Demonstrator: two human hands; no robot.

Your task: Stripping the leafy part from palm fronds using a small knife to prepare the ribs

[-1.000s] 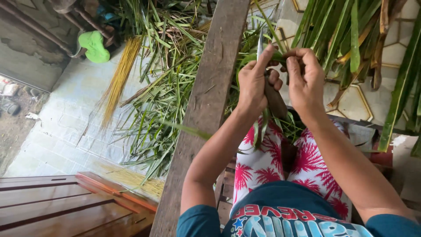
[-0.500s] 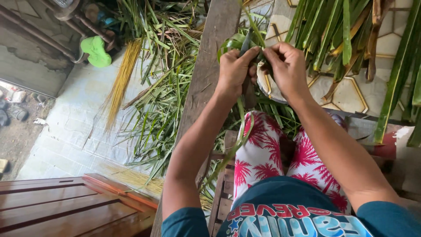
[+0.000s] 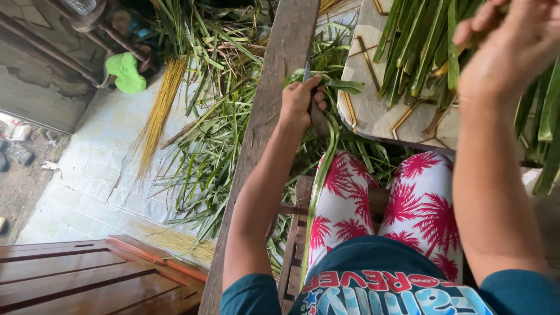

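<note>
Left hand [image 3: 300, 100] clenched around knife handle [image 3: 318, 121] and long green palm leaf strip [image 3: 322, 169] trailing over the lap; right hand [image 3: 508, 49] raised, gripping leaf midrib [image 3: 489, 32] above leaves piled on tiled worktop [image 3: 373, 111].

A long wooden plank [image 3: 280, 93] runs from the bottom of the view up to the top, and the left hand [image 3: 300, 100] sits just right of it, closed around a knife handle [image 3: 318, 119] with a leaf strip [image 3: 319, 175] hanging down from it over the person's left knee. Right of that hand stands a tiled table [image 3: 373, 111], with long leaves [image 3: 420, 41] lying across its far part and the right hand [image 3: 513, 46] raised over its right side. Left of the plank, cut leaves [image 3: 216, 128] are heaped on the tiled floor [image 3: 87, 169], a bundle of thin sticks [image 3: 160, 105] lies at the heap's left edge, and wooden steps [image 3: 87, 274] fill the bottom left corner.
</note>
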